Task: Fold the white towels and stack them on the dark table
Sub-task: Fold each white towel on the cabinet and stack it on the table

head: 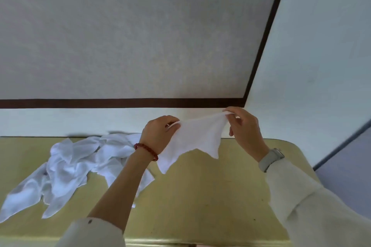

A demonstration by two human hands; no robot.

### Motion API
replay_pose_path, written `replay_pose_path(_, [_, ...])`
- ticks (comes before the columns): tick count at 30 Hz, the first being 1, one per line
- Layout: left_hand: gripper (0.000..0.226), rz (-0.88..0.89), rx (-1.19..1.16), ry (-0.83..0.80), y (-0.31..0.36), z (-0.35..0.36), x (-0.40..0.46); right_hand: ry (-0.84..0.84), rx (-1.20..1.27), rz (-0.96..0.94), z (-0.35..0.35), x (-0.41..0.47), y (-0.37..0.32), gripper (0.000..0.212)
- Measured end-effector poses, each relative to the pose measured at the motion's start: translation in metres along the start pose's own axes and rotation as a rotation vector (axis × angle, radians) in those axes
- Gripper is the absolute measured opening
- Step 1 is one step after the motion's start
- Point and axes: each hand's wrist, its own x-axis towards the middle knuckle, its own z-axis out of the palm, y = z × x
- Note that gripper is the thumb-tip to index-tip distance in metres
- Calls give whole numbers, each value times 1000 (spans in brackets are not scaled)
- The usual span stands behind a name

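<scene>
A small white towel [197, 138] hangs in the air above the table, stretched between both hands. My left hand [158, 133] pinches its left top corner. My right hand [244, 126] pinches its right top corner, slightly higher. The towel's lower edge dangles in two loose points just over the tabletop. A rumpled pile of several white towels [80, 164] lies on the yellowish table [200, 196] to the left, partly behind my left forearm.
The table's rounded right corner [289, 143] is near my right wrist. A pale wall with a dark trim band [120, 103] rises right behind the table. A grey-blue surface [349, 168] lies beyond the table's right edge.
</scene>
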Motion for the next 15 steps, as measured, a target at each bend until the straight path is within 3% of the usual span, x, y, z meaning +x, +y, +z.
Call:
replay_pose_path(4, [17,-106,58,-132,33,67,4,4,-25,135,-66,-17,55,19])
replay_pose_path(9, [21,-169,153,-149,58,121,15,34,-34,310,-115,-25,106,20])
replay_pose_path(15, [20,-177,68,70,74,119,25,121,69,378,-132,-17,115,19])
